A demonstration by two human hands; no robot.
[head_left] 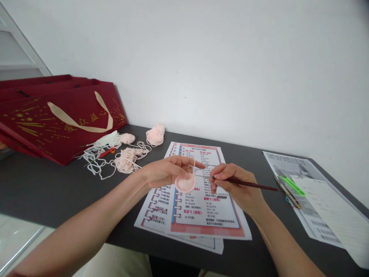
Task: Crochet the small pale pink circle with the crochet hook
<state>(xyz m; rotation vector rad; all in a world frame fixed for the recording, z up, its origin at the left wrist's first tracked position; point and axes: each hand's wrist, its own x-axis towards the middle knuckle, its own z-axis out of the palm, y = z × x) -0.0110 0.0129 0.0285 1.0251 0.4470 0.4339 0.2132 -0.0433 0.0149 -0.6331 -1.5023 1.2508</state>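
A small round pale pink crochet piece (185, 184) is pinched in my left hand (170, 171), whose index finger stretches out to the right. My right hand (235, 180) grips a crochet hook (253, 184) by its dark brown handle. The hook's thin metal shaft reaches left to the top edge of the crochet piece; whether its tip sits inside a stitch is too small to tell. A strand of pink yarn rises near my left fingers. Beneath both hands lie printed pattern sheets (207, 221) with red and black text.
Loose pink yarn (126, 161), white yarn (99, 148) and a pink yarn ball (155, 134) lie at the left. Red gift bags (37, 123) stand behind them against the wall. On the right, papers (325, 207) carry a green-handled tool (292, 185) and a pen-like item (290, 195).
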